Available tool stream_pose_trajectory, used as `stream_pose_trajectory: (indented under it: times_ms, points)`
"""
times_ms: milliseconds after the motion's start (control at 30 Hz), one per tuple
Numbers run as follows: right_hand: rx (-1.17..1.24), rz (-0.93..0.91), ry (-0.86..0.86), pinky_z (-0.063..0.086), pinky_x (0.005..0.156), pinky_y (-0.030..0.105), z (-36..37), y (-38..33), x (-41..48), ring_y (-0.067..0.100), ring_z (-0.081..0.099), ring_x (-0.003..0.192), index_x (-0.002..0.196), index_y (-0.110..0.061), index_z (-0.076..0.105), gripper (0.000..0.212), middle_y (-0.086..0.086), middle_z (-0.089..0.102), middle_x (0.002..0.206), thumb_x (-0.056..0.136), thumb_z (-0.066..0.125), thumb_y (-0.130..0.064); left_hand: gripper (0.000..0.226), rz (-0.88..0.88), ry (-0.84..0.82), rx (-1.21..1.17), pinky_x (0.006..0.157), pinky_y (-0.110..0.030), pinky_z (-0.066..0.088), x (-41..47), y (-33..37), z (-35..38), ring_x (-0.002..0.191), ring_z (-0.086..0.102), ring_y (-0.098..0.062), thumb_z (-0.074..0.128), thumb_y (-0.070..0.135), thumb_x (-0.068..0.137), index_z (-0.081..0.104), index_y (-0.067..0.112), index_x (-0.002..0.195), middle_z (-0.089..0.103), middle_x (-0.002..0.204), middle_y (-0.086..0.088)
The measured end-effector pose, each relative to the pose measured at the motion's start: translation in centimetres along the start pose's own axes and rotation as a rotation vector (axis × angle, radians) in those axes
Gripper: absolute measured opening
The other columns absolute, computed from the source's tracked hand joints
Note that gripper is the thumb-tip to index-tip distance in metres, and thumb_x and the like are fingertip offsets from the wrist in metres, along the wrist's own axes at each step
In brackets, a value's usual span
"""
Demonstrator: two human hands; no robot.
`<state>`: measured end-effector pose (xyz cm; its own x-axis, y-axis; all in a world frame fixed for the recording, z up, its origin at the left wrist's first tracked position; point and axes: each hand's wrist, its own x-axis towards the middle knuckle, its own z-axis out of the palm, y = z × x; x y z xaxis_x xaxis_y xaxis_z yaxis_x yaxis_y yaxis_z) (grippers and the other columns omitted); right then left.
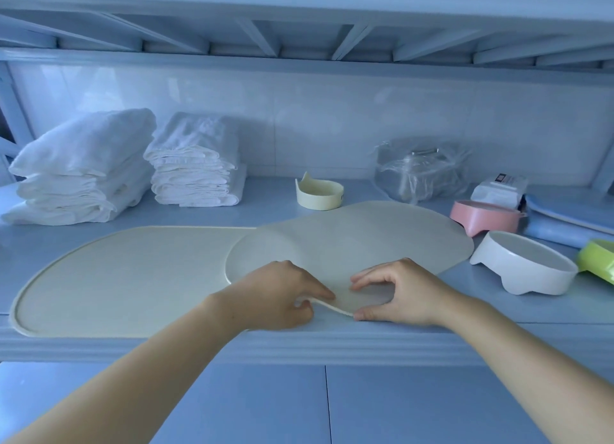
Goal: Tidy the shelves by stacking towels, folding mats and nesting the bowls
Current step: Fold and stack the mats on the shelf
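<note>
Pinching the near rim of the off-white rounded silicone mat [349, 237] with the left hand [282, 294], raised just off the pale blue shelf [481, 300]; right hand [398, 297] beside, curved fingertips on top, thumb at the rim, pinch or mere press impossible to tell. Best to lift evenly and fold straight over, without dragging the second rimmed off-white mat [126, 277] partly underneath or nudging the white footed plastic bowl [525, 264] near the right end.

just two forearms shown bare right up to the frame edge, left hand [277, 294] and right hand [403, 297] bare as well, fingers seen slim
</note>
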<state>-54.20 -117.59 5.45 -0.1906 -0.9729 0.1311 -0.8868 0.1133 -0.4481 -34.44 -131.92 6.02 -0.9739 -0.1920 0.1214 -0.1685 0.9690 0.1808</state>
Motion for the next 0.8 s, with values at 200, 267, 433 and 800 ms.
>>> stream_pose_trajectory:
  times_ms: [200, 267, 433, 800]
  points:
    - [-0.014, -0.048, 0.071, 0.039, 0.091, 0.007, 0.8, -0.1, -0.1, -0.014, 0.053, 0.103, 0.104, -0.033, 0.066, 0.041, -0.028, 0.064, 0.107, 0.064, 0.059, -0.028, 0.06, 0.005, 0.106, 0.011, 0.094, -0.027, 0.04, 0.7, -1.1, -0.3, 0.117, 0.051, -0.015, 0.04, 0.0, 0.079, 0.053, 0.035, 0.126, 0.058, 0.128, 0.01]
    - [-0.057, -0.046, 0.163, 0.04, 0.088, 0.007, 0.5, 0.5, 0.2, -0.006, 0.057, 0.1, 0.104, -0.028, 0.068, 0.038, -0.019, 0.067, 0.107, 0.071, 0.061, -0.011, 0.065, 0.032, 0.152, 0.059, 0.092, -0.027, 0.041, 0.9, -1.6, -1.3, 0.116, 0.051, -0.016, 0.036, -0.005, 0.079, 0.051, 0.037, 0.127, 0.058, 0.128, 0.01]
    - [-0.184, -0.009, 0.403, 0.043, 0.083, 0.018, -1.2, 1.7, 1.7, 0.012, 0.065, 0.097, 0.101, -0.017, 0.071, 0.022, -0.007, 0.071, 0.103, 0.083, 0.063, -0.007, 0.068, 0.126, 0.222, 0.06, 0.093, -0.031, 0.043, 1.5, -3.0, -5.0, 0.116, 0.054, -0.014, 0.034, -0.014, 0.077, 0.057, 0.029, 0.125, 0.06, 0.126, 0.01]
    - [-0.036, -0.085, 0.331, 0.051, 0.071, 0.029, 3.5, -5.4, 4.5, 0.008, 0.064, 0.08, 0.089, -0.027, 0.073, 0.009, -0.012, 0.072, 0.088, 0.082, 0.068, -0.029, 0.05, 0.03, 0.395, -0.062, 0.085, -0.015, 0.044, -5.9, -12.4, -8.2, 0.093, 0.062, 0.002, 0.047, -0.017, 0.079, 0.073, 0.024, 0.093, 0.069, 0.096, 0.019]
